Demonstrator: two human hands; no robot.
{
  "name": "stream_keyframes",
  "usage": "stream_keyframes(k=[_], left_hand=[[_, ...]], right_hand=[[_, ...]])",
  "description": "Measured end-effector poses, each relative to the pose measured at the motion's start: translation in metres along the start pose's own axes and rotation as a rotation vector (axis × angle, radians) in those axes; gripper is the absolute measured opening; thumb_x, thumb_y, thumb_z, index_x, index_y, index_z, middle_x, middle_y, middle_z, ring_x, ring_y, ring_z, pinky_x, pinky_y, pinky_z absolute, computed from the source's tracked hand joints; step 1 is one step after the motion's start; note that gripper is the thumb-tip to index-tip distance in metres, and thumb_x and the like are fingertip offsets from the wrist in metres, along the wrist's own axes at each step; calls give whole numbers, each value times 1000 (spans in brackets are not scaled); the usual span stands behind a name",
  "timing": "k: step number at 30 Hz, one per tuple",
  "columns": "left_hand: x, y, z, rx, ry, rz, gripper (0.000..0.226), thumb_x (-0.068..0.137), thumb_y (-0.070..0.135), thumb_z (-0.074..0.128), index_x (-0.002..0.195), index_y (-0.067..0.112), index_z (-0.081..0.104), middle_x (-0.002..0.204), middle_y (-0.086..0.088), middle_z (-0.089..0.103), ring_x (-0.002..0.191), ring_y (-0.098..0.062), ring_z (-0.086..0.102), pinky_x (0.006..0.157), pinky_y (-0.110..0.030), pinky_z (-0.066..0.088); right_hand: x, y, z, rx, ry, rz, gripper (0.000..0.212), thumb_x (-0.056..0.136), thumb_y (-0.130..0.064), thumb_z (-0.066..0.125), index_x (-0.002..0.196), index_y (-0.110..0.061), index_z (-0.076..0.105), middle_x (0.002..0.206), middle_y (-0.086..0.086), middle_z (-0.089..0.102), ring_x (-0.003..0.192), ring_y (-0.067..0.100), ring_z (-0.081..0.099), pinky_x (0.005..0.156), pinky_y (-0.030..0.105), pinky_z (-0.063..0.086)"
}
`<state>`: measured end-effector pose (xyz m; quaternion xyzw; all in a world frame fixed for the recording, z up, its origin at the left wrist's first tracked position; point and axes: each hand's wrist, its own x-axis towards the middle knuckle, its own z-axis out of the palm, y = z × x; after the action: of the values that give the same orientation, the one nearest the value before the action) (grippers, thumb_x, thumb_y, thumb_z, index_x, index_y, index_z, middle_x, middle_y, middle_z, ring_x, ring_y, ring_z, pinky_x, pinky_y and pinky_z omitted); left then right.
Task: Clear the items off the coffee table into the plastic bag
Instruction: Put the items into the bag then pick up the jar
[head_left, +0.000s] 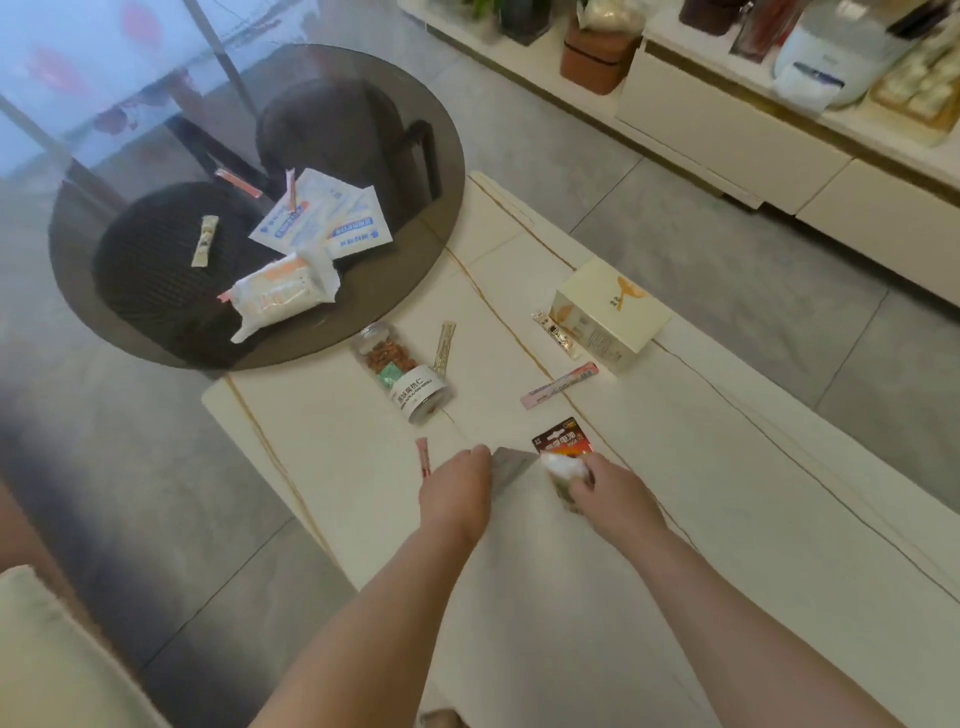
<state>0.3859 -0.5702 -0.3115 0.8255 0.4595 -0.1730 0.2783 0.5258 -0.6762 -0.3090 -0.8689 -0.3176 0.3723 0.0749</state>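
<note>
Thin plastic bag (519, 475), limp and light at lower centre, is pinched between the left hand (457, 491) and right hand (605, 486); best gripped by its rim.

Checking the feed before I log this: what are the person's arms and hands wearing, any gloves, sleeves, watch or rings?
Nothing visible is worn. The left hand and right hand are bare, with no gloves. Both forearms are uncovered right down to the frame's bottom edge, so no sleeve shows. No watch, band or bracelet sits on either wrist. The fingers are too blurred to rule out a ring.
</note>
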Motion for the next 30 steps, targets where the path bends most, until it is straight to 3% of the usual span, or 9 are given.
stream_keyframes(k=[2,6,10,14,16,19,24,27,30], left_hand=[[-32,-2,-15,-67,3,-77,13,92,4,36,85,14,39,94,-10,58,102,-31,58,61,-31,39],[-104,-18,-42,-340,71,-264,7,91,14,44,86,15,48,98,-9,62,93,-31,59,70,-34,43],[-181,-47,-50,-605,120,-384,11,89,19,57,90,10,62,91,-7,67,87,-27,62,71,-34,48],[-267,-85,-49,-793,227,-512,7,92,15,58,85,16,58,75,1,57,70,-14,52,52,-17,35],[-307,-109,-44,-881,313,-605,12,92,15,59,82,18,54,73,2,53,67,-13,48,51,-15,34],[-353,-141,-35,-975,416,-711,15,90,24,63,80,19,52,78,-3,55,72,-16,49,66,-31,41],[-442,-194,-22,-1199,638,-875,11,92,23,58,89,13,61,87,-10,63,76,-19,52,68,-31,39],[-497,-223,-12,-1301,730,-951,12,95,22,54,87,13,57,81,-7,57,75,-17,49,66,-29,35],[-549,-257,16,-1413,785,-1062,19,96,28,51,83,14,53,78,-11,54,73,-19,50,68,-34,46]], right_hand=[[-27,-11,-10,47,-17,-40,20,94,-24,42,105,-14,56,95,6,62,84,24,57,67,33,46],[-85,-32,-22,174,-91,-55,23,94,-24,47,114,-16,56,95,2,61,80,19,56,58,26,40],[-140,-51,-19,402,-166,-3,30,92,-16,53,121,-12,50,103,5,58,90,21,58,67,28,46],[-192,-80,2,510,-319,-9,21,94,-12,51,114,-7,54,96,7,61,74,14,60,61,24,48],[-218,-101,16,504,-386,-44,13,94,-10,50,106,-11,54,94,8,61,70,14,58,60,23,47],[-252,-136,35,466,-464,-125,8,92,-8,48,92,-14,54,88,10,61,65,17,56,65,29,46],[-325,-200,84,354,-636,-273,8,93,-7,48,97,-9,55,82,6,61,65,16,57,56,22,46],[-367,-227,123,264,-722,-331,8,93,-9,51,99,-6,56,85,10,59,74,20,56,68,30,47],[-408,-248,163,175,-778,-373,3,94,-9,52,96,-7,52,79,9,51,68,18,48,64,26,46]])
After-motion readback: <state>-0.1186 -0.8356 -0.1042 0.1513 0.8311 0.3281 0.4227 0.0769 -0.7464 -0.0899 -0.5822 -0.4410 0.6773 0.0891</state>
